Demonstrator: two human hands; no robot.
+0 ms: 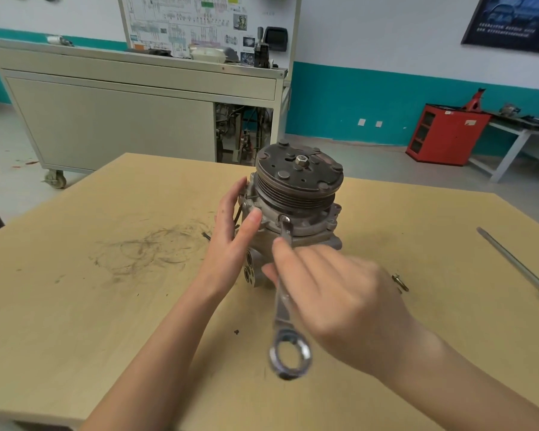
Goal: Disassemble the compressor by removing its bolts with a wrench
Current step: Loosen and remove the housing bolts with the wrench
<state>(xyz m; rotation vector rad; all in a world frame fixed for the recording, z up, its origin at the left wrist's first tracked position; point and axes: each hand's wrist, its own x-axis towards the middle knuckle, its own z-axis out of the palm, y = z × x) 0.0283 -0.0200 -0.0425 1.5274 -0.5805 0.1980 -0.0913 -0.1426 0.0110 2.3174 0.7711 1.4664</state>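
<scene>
Wrench (283,312) midsection under blurred right hand (339,293).

This is a mechanical workshop. A board of wiring diagrams (199,20) stands on a grey metal bench with castors (106,119). A red tool cabinet (445,135) is by the teal-and-white wall. A grease-marked wooden table (106,306) holds a compressor (296,194), a loose bolt (400,282) and a long screwdriver (511,262).

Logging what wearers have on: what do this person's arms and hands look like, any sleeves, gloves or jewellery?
The left hand and right hand are bare: no gloves, no rings visible. The left forearm and right forearm are uncovered to the frame edge, with no sleeve, watch or band showing. The right hand is slightly blurred.
</scene>
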